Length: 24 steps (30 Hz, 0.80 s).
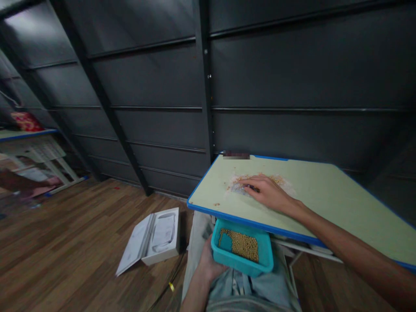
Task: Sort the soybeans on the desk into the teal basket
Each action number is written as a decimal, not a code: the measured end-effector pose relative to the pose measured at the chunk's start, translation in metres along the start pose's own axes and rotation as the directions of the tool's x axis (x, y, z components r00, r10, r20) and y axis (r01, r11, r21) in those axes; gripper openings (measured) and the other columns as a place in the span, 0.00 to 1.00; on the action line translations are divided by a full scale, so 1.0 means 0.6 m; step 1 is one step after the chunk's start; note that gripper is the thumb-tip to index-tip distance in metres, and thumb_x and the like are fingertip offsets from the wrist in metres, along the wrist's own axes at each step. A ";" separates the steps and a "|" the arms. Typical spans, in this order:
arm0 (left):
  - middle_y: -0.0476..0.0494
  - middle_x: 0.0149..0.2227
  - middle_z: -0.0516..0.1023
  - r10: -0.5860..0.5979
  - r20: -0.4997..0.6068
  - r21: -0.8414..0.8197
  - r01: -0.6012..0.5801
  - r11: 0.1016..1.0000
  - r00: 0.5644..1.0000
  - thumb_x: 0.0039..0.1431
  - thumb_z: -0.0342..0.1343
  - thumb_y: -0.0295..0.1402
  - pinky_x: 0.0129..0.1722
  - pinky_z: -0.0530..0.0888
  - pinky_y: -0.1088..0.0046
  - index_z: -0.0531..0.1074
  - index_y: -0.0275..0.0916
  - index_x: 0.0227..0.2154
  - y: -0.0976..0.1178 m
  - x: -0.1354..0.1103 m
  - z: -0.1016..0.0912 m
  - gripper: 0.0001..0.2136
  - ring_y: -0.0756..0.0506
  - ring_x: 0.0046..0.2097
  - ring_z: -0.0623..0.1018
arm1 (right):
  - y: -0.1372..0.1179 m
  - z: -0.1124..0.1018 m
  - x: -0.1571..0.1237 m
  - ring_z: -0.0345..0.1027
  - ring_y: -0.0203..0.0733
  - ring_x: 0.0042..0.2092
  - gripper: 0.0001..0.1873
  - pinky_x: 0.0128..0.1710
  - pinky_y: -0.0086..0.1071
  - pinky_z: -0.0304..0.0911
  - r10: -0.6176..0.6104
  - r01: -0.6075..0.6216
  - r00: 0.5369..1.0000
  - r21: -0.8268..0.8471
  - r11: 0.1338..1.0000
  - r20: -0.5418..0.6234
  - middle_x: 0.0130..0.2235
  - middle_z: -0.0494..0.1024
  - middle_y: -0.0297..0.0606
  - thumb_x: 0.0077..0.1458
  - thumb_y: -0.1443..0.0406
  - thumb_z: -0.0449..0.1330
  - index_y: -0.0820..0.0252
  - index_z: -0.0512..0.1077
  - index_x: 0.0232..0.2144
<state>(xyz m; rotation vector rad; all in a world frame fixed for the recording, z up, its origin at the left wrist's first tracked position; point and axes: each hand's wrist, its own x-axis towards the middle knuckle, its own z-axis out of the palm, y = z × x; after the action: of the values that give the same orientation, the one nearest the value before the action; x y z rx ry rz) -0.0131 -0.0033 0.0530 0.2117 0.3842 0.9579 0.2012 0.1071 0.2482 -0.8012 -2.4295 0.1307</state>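
Observation:
My left hand (pixel 209 262) grips the left side of a teal plastic basin (pixel 242 265), partly hidden by its wall. The basin sits over my lap, just below the table's front edge, with round tan beans (pixel 243 245) spread on its bottom. On the pale green table my right hand (pixel 264 190) lies palm down over a patch of crumbly tan and whitish bits (pixel 279 180). Its fingers reach left, with the thumb apart from them. A dark spot shows between thumb and fingers; I cannot tell whether it is shadow or a small thing.
The table (pixel 312 195) has a blue rim, and a few crumbs (pixel 216 204) lie near its front edge. An open white box (pixel 162 236) stands on the wooden floor at left, beside a dark cable (pixel 167 286). Another table (pixel 29 136) bears a red patterned thing (pixel 27 121).

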 end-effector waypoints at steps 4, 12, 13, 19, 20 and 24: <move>0.33 0.51 0.86 0.001 0.000 -0.003 -0.001 1.000 1.000 0.61 0.59 0.45 0.66 0.68 0.49 0.78 0.35 0.56 0.000 0.000 -0.003 0.25 0.31 0.63 0.76 | 0.002 -0.008 0.002 0.79 0.52 0.53 0.18 0.56 0.49 0.71 0.040 -0.043 0.998 -0.060 0.997 -0.046 0.54 0.84 0.40 0.68 0.67 0.58 0.51 0.80 0.55; 0.34 0.51 0.86 -0.014 -0.003 0.014 0.014 1.000 1.000 0.60 0.59 0.45 0.64 0.70 0.50 0.78 0.35 0.55 0.002 -0.002 -0.003 0.25 0.31 0.62 0.77 | 0.037 -0.013 0.004 0.79 0.54 0.52 0.19 0.55 0.51 0.71 0.102 -0.127 0.983 -0.164 0.978 -0.152 0.53 0.84 0.45 0.67 0.68 0.56 0.57 0.80 0.55; 0.34 0.51 0.86 -0.013 0.000 0.012 0.013 1.000 1.000 0.60 0.60 0.45 0.64 0.70 0.50 0.78 0.36 0.56 0.002 -0.003 -0.001 0.25 0.32 0.62 0.77 | 0.042 -0.013 0.004 0.79 0.55 0.52 0.19 0.55 0.52 0.71 0.112 -0.139 0.981 -0.162 0.977 -0.161 0.53 0.84 0.45 0.67 0.68 0.56 0.57 0.80 0.55; 0.35 0.50 0.86 -0.021 0.023 0.032 0.020 0.999 1.000 0.60 0.61 0.46 0.64 0.70 0.50 0.78 0.37 0.56 0.003 -0.004 0.003 0.25 0.32 0.61 0.78 | 0.086 -0.021 0.002 0.78 0.53 0.54 0.19 0.57 0.50 0.71 0.215 -0.240 0.950 -0.088 0.967 -0.228 0.54 0.84 0.45 0.66 0.68 0.56 0.56 0.79 0.55; 0.36 0.50 0.86 -0.017 0.016 0.035 0.017 0.999 1.000 0.60 0.61 0.46 0.64 0.70 0.50 0.79 0.37 0.55 0.003 -0.004 0.003 0.24 0.32 0.61 0.78 | 0.097 -0.024 0.001 0.79 0.53 0.53 0.19 0.56 0.49 0.72 0.251 -0.276 0.937 -0.074 0.958 -0.245 0.54 0.84 0.45 0.66 0.68 0.57 0.56 0.79 0.55; 0.36 0.49 0.87 -0.010 -0.018 0.034 0.011 0.999 1.000 0.61 0.60 0.44 0.64 0.70 0.50 0.81 0.37 0.51 0.004 -0.006 0.008 0.21 0.32 0.61 0.78 | 0.145 -0.038 -0.007 0.81 0.53 0.44 0.20 0.51 0.48 0.74 0.360 -0.404 0.874 -0.078 0.911 -0.326 0.47 0.86 0.48 0.64 0.67 0.58 0.61 0.79 0.56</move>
<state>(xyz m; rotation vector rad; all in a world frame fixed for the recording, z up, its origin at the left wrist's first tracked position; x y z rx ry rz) -0.0150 -0.0053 0.0588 0.2320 0.4174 0.9437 0.2615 0.1739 0.2425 -1.2671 -1.9807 -0.0195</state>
